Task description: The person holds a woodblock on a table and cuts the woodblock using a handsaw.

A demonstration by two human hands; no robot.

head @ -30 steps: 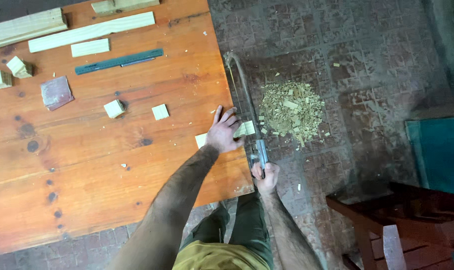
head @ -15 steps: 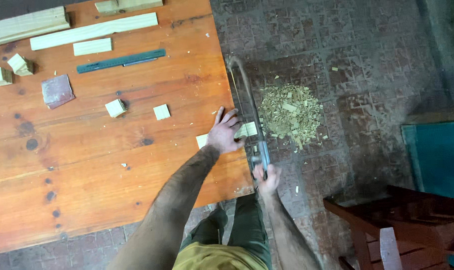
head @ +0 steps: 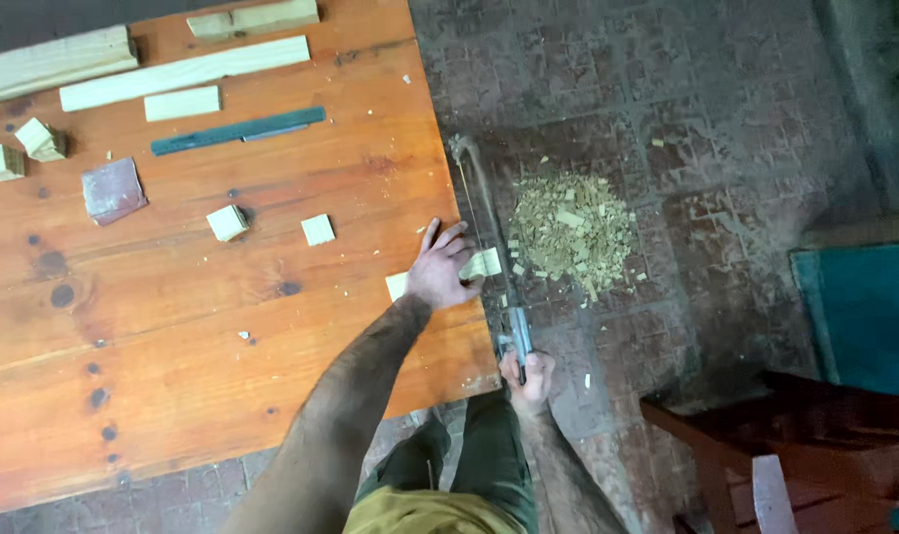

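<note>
At the bottom centre of the frame the right hand (head: 531, 376) has its fingers wrapped tight around the handle of a hacksaw (head: 489, 247), whose frame runs up the picture just off the right edge of the tabletop (head: 222, 336). Just above and to the left, the left hand (head: 442, 267) lies flat with its fingers spread, pressing down a pale wooden strip (head: 477, 265) that pokes out over the tabletop's right edge; the saw blade crosses the strip's overhanging end. To the right of the saw, on the tiled floor (head: 726, 129), sits a heap of wood chips and offcuts (head: 570, 229). Farther left on the tabletop, near the middle of the frame, lie two small wood blocks (head: 318, 229), with a sheet of sandpaper (head: 112, 190) beyond them at the left. Toward the upper left rest a dark flat bar (head: 238, 131), a short light piece (head: 181, 103) and long wooden battens (head: 184, 72). A dark wooden chair (head: 766, 445) stands at lower right.
</note>
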